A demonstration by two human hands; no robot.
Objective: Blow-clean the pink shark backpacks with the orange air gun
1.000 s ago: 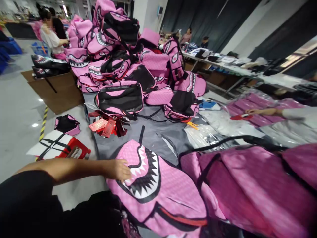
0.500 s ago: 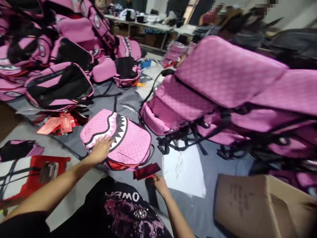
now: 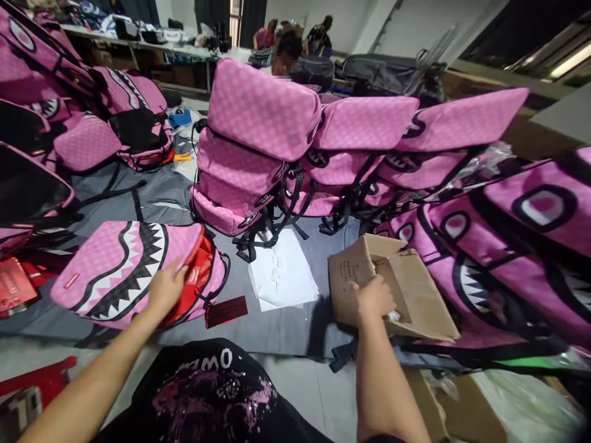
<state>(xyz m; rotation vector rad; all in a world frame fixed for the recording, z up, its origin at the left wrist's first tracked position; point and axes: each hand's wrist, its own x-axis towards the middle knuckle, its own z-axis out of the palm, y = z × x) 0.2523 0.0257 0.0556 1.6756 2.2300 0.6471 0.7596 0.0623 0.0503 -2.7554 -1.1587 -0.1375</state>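
1 pink backpack with a toothed-mouth print lies on its back on the grey cloth, unzipped at its right end, where a red lining shows. The left hand is at that end, above the backpack and touching it. Its thumb and fingers pinch the edge of the front panel, slightly raised from the lining.

1 dark red card lies just beside the backpack's right end, below its strap; whether it is attached cannot be told. White paper lies farther right of the backpack.

1 cardboard box, flaps apart, stands well to the backpack's right, beyond the paper. The right hand is at this box, well apart from the backpack, its fingers bent over the opening; whether they grip anything cannot be told.

Stacked pink bags stand beyond the backpack, to its right. Red tags lie near its left end. At its far right are more bags with eye prints.
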